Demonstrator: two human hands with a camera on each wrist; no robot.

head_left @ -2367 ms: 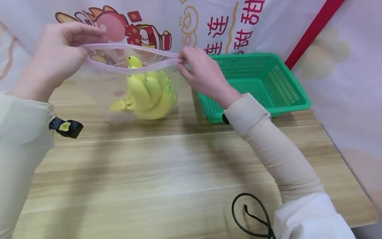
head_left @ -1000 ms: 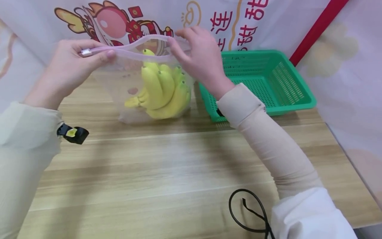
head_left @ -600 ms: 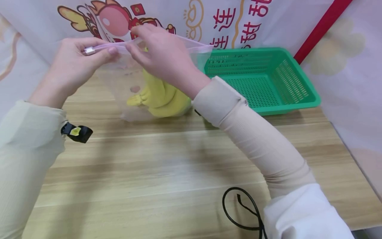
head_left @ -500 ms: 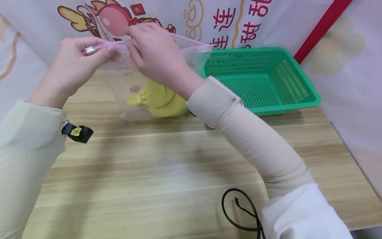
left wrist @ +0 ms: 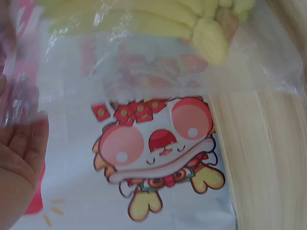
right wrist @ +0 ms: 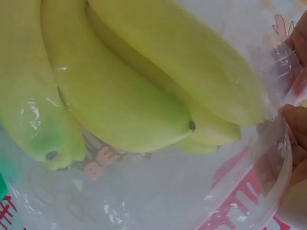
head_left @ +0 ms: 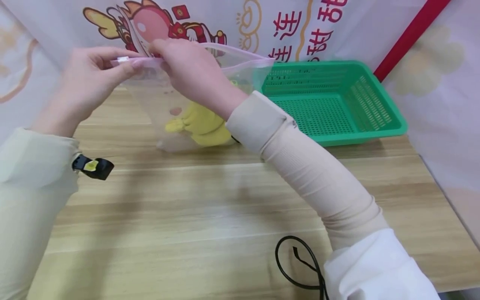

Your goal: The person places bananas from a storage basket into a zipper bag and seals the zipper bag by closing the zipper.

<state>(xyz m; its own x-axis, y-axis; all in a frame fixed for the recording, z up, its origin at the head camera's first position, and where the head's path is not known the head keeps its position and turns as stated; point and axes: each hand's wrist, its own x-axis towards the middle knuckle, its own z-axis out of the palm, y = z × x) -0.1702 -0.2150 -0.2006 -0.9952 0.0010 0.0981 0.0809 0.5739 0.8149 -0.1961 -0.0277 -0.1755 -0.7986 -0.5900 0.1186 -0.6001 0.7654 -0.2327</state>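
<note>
A clear zip bag with a pink zip edge hangs upright over the table, a bunch of yellow bananas inside it. My left hand pinches the bag's top left corner, beside the white slider. Close to it, my right hand pinches the same zip edge; right of that hand the bag's mouth gapes. The right hand covers part of the bananas in the head view. In the right wrist view the bananas show large through the plastic, with the right hand's fingers at the right edge.
A green plastic basket stands at the back right of the wooden table, just right of the bag. Behind hangs a printed white cloth. A looped black cable lies near the front, by my right sleeve.
My right hand has moved left from the bag's right end along the zip edge to beside my left hand. The left hand now grips by the slider. The bag has shifted slightly right in view.
</note>
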